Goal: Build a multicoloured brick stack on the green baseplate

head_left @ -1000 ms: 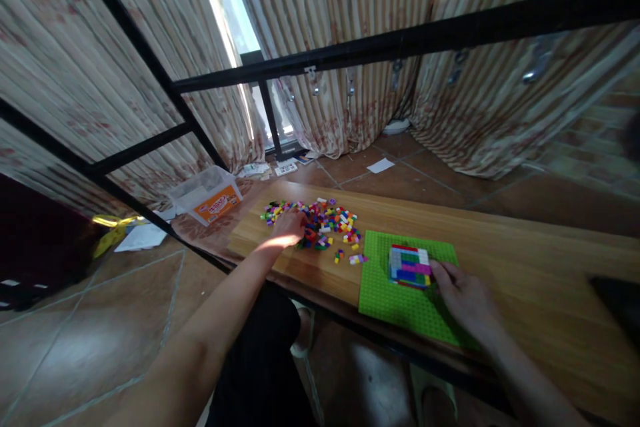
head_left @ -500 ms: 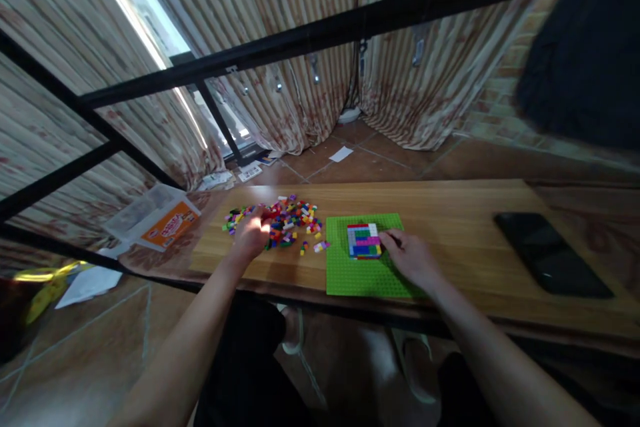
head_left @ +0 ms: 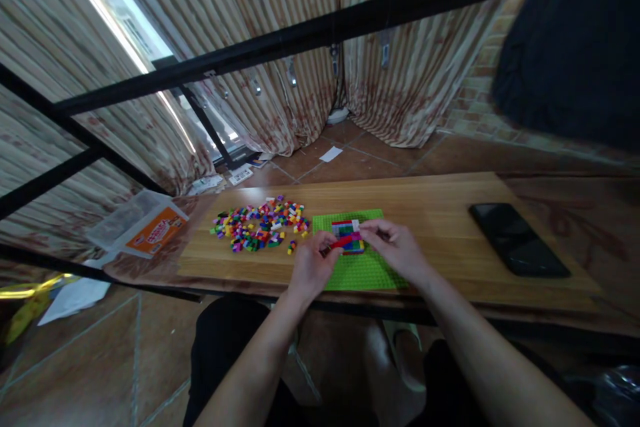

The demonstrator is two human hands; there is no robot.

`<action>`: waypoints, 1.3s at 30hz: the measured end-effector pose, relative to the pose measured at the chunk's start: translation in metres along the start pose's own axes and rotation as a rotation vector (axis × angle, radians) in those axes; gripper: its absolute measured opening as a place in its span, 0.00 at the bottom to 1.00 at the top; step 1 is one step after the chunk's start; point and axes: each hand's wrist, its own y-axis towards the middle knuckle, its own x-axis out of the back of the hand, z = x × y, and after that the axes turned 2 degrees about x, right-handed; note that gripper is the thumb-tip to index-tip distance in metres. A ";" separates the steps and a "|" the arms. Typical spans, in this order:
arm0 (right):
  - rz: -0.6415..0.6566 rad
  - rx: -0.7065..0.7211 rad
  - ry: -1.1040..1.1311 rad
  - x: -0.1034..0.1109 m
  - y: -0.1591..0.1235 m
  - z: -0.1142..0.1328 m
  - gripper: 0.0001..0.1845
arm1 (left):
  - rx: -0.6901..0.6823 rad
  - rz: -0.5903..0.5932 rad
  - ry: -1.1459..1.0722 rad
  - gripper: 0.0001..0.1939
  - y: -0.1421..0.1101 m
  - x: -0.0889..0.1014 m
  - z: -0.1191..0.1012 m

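Observation:
A green baseplate (head_left: 363, 270) lies on the wooden table (head_left: 440, 233) with a small multicoloured block of bricks (head_left: 350, 239) built on it. My left hand (head_left: 311, 265) is pinched on a red brick (head_left: 341, 242) at the block's left side. On the block's right side rests my right hand (head_left: 393, 247), its fingers curled against the block and touching its top. To the left a pile of loose coloured bricks (head_left: 257, 223) lies spread on the table.
A black phone (head_left: 517, 240) lies on the table at the right. A clear plastic box with an orange label (head_left: 137, 227) stands off the table's left end. Black metal bars (head_left: 320, 30) cross the upper view in front of curtains. Papers lie on the tiled floor.
My left hand has left the loose pile and come right to the block with a red brick. My right hand has stayed at the block. The view has swung right.

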 end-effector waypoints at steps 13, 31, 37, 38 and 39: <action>0.143 0.208 -0.470 -0.013 -0.010 0.003 0.09 | -0.055 -0.005 0.116 0.04 0.002 -0.002 0.011; -0.033 0.163 -0.586 -0.024 -0.014 -0.003 0.10 | 0.181 -0.050 -0.184 0.03 0.006 -0.005 0.019; -0.108 0.085 -0.450 -0.019 -0.012 -0.002 0.09 | 0.221 -0.095 -0.261 0.02 0.006 -0.008 0.017; -0.114 0.067 -0.421 -0.018 -0.011 -0.002 0.09 | 0.223 -0.102 -0.269 0.03 0.006 -0.009 0.016; -0.122 0.047 -0.393 -0.016 -0.010 -0.003 0.10 | 0.224 -0.106 -0.277 0.03 0.006 -0.009 0.016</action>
